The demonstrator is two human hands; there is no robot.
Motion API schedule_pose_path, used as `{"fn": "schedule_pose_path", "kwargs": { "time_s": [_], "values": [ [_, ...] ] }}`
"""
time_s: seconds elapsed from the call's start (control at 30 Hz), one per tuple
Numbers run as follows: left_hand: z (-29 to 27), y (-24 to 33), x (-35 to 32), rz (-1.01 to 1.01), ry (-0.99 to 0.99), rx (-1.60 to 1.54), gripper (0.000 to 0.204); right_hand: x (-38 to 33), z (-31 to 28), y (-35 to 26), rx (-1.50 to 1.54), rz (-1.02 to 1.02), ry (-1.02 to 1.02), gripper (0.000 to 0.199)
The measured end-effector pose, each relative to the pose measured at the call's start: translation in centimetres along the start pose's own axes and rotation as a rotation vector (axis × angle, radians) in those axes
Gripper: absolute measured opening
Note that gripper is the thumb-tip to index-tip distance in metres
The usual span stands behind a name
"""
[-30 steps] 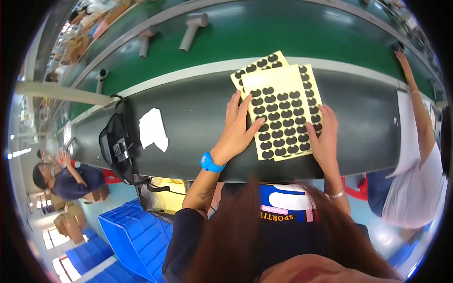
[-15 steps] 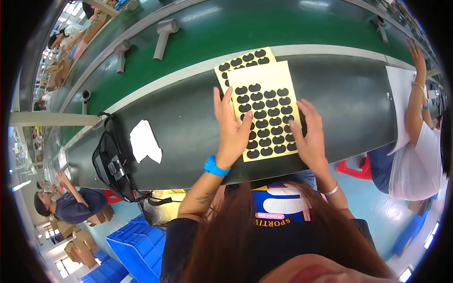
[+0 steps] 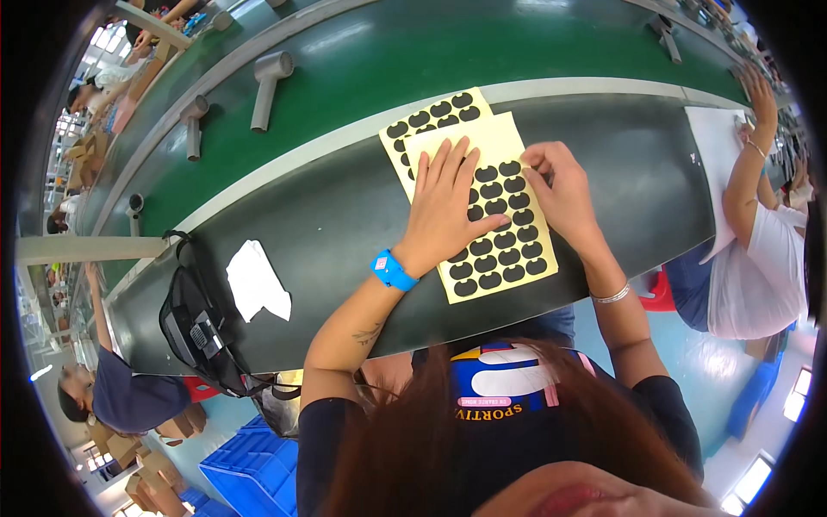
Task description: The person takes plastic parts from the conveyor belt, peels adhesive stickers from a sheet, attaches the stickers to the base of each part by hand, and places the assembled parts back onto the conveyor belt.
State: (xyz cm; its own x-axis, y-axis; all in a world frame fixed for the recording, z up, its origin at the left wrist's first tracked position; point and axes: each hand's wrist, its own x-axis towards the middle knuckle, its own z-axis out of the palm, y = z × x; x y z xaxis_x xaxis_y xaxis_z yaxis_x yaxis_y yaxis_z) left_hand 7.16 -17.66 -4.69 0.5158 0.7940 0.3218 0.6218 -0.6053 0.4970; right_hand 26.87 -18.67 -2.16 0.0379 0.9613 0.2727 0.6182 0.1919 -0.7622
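Note:
A pale yellow sticker sheet [image 3: 495, 133] with rows of black rounded stickers lies on the dark work surface before me. My left hand [image 3: 441, 211] rests flat across its left half, fingers spread, hiding several stickers. At the sheet's upper right edge, beside the top right sticker [image 3: 510, 168], my right hand [image 3: 564, 191] has thumb and index finger pinched together. What sits between those fingertips is too small to make out. A second sheet [image 3: 472, 95] of the same kind pokes out beneath the first at the upper left.
White crumpled cloth or paper [image 3: 258, 280] and a black bag [image 3: 185, 302] lie to the left. Beyond a pale rail, grey hair dryers [image 3: 270, 82] are on a green belt [image 3: 388, 52]. Blue crates [image 3: 250, 465] stand low left. Co-workers sit at right [image 3: 767, 284] and left [image 3: 138, 392].
My left hand has moved up and flattened onto the sheet. The right hand has risen from the lower right edge to the upper right one, its fingers closing into a pinch.

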Motion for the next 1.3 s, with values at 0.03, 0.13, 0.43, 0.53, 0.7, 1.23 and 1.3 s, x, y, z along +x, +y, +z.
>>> {"fn": "schedule_pose_path", "kwargs": {
  "time_s": [0.03,0.13,0.43,0.53,0.7,1.23,1.3],
  "values": [
    [-0.2,0.0,0.0,-0.008,-0.001,0.008,0.092,0.1,0.2,0.0,-0.001,0.002,-0.007,0.015],
    [-0.3,-0.3,0.0,-0.024,-0.005,0.04,0.092,0.8,1.2,0.1,0.014,-0.002,-0.053,0.013],
    [0.5,-0.1,-0.3,-0.003,0.034,0.0,0.089,2.1,-2.6,1.5,0.41,0.143,0.0,0.005],
    [0.4,-0.2,-0.6,-0.011,0.026,-0.016,0.086,4.5,-2.8,3.6,0.429,0.146,0.074,0.01],
    [-1.6,-1.0,0.3,-0.036,0.208,-0.229,0.074,5.3,-2.3,8.7,0.475,0.216,0.182,0.018],
    [-17.0,-21.8,2.3,-0.466,1.001,-0.059,0.037,4.1,-3.0,7.2,0.494,0.263,0.133,0.015],
    [-16.7,-20.0,4.2,-0.46,1.051,-0.389,0.036,4.1,-3.0,7.6,0.493,0.291,0.097,0.015]
  ]
}}
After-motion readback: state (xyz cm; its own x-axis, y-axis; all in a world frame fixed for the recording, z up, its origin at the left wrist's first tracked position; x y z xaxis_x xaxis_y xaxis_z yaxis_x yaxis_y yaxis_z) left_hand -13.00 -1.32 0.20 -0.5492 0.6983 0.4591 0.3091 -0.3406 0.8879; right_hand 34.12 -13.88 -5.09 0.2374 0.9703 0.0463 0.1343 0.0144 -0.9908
